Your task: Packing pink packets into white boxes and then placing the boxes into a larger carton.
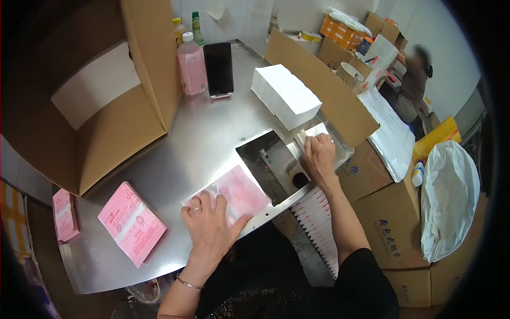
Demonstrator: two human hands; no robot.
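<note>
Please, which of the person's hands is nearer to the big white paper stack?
Right. The right hand is just in front of the big white paper stack; the left hand is farther away, to the left, on the pink wrapper.

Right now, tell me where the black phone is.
In the head view, the black phone stands upper left of centre on the metal table, just right of the pink bottle.

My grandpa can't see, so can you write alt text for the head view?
A person's left hand rests on a pink wrapper on a metal table, and the right hand touches white paper beside a dark rectangle. Pink packs lie at left near an open box; behind stand a phone and a white stack.
</note>
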